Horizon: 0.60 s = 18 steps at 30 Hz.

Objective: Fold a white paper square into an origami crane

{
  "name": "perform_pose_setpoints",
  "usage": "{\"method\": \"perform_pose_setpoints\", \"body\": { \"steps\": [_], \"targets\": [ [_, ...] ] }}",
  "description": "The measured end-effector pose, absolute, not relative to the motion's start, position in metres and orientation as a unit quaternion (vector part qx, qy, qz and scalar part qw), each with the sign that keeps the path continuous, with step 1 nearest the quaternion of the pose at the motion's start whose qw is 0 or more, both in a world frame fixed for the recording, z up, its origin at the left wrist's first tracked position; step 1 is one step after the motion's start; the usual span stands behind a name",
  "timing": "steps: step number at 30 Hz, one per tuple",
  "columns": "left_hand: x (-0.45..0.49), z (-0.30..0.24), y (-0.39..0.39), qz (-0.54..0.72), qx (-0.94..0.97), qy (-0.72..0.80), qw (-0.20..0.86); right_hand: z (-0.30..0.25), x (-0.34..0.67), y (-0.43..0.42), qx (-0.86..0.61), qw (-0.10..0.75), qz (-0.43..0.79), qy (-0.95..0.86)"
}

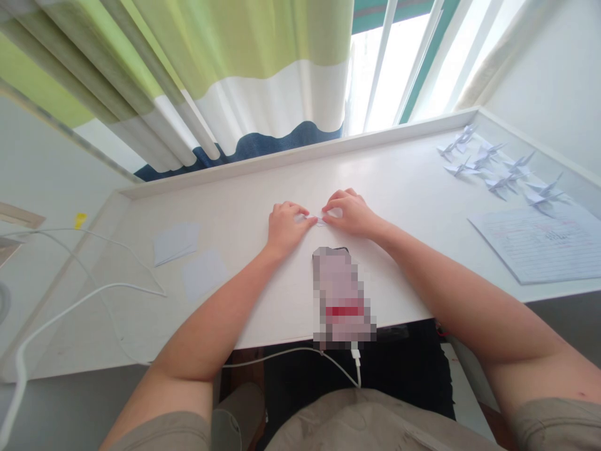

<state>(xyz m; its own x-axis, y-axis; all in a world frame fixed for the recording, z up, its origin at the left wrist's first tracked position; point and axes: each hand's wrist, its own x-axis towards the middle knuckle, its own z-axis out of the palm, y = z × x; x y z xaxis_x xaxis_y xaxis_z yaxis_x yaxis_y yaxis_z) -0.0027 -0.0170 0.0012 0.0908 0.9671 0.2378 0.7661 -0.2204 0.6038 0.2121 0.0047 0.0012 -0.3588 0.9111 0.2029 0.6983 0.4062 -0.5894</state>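
Your white table stretches across the view, with a raised rim along its far edge. Past that far edge hangs a curtain in green, white and dark blue bands. A long white cable loops over the left part of the table, and a cable plugs into the phone at its near end. The lined paper, with writing on it, lies toward the right end of the table, close to the near edge. The phone sits at the middle of the near edge, its screen blurred out, between your forearms.

Your left hand and right hand face each other near the middle of the table, beyond the phone. To the left, between your left forearm and the table's left edge, lie blank papers, with another pale sheet just beside them, nearer to you. Several white paper birds stand grouped by the far right corner. Smallest is the folded paper between your fingertips: your left grip pinches its left end and your right grip its right end, covering much of it.
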Motion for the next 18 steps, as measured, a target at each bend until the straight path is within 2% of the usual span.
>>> {"method": "perform_pose_setpoints", "body": {
  "steps": [6, 10, 13, 18],
  "targets": [
    [-0.003, 0.003, -0.016, 0.335, 0.683, 0.630, 0.156, 0.013, 0.202, -0.006, -0.540, 0.239, 0.228, -0.774],
    [-0.006, 0.001, -0.017, 0.357, 0.676, 0.615, 0.196, 0.015, 0.199, -0.009, -0.548, 0.259, 0.238, -0.759],
    [-0.007, -0.002, -0.017, 0.369, 0.670, 0.600, 0.232, 0.011, 0.201, -0.007, -0.533, 0.310, 0.285, -0.734],
    [-0.008, -0.001, -0.018, 0.413, 0.648, 0.542, 0.341, 0.006, 0.200, -0.004, -0.450, 0.438, 0.451, -0.634]
  ]
}}
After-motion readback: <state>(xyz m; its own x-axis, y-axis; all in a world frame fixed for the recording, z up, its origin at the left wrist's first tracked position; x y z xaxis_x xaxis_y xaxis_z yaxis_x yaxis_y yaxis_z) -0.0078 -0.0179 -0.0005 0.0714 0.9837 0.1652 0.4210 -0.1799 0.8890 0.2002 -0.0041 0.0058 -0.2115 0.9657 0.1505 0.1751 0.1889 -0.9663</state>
